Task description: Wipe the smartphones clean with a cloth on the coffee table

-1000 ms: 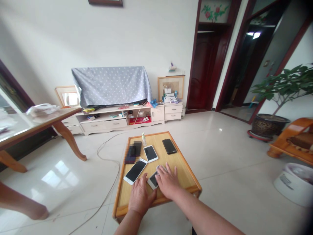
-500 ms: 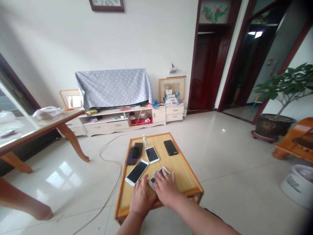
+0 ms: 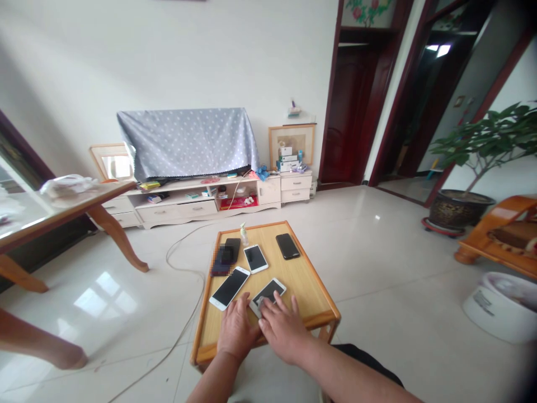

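A white-framed phone [image 3: 273,290] with a dark screen lies slanted near the front of the small wooden table [image 3: 312,294]. My right hand [image 3: 285,327] rests over its lower part, pressing a small greyish cloth [image 3: 262,302] against the screen; the fingers partly hide it. Beside the phone's lower left corner is my left hand [image 3: 237,330], its fingers stretched out and holding nothing that I can see. Another white phone [image 3: 230,288] lies just beyond the left hand, and a third white one [image 3: 255,258] is farther back. A black phone [image 3: 287,246] lies at the back right.
A small pump bottle [image 3: 244,235] stands at the table's back edge. Dark, partly pixelated items [image 3: 225,257] lie at its left. A cable [image 3: 184,330] runs across the floor. Left is a larger table [image 3: 113,193]; right are a white bucket [image 3: 499,308] and a potted plant [image 3: 459,212].
My right hand and the greyish cloth have slid towards the phone's lower end, baring more of its screen. The left hand stays by the phone. The whole view has shifted slightly.
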Available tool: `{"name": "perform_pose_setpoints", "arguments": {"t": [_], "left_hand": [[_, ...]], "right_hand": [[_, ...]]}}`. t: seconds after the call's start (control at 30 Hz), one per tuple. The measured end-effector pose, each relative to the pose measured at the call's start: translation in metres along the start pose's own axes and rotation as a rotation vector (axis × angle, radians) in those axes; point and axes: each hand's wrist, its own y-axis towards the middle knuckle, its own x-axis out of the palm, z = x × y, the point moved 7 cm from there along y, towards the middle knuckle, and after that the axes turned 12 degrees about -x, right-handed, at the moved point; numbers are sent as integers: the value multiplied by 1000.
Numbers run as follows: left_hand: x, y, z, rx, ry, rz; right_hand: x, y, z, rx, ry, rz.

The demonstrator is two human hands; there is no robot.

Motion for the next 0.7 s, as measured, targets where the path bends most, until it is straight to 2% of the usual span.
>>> {"name": "perform_pose_setpoints", "arguments": {"t": [0.07,0.2,0.27,0.47,0.63,0.7], "left_hand": [[1,0,0,2,5,-4],[0,-1,3,12,19,21],[0,-1,3,15,19,27],[0,-1,2,8,21,16],[-4,-2,5,22,32,62],[-4,-2,4,14,29,56]], "right_hand": [[-1,-5,-1,-14,9,10],[-23,-6,33,192,-44,28],[-29,-7,40,229,-71,31],[-10,-11,-3,-43,-16,-5],[-25,-1,19,124,-33,19],[-26,2,18,95,-23,20]]}}
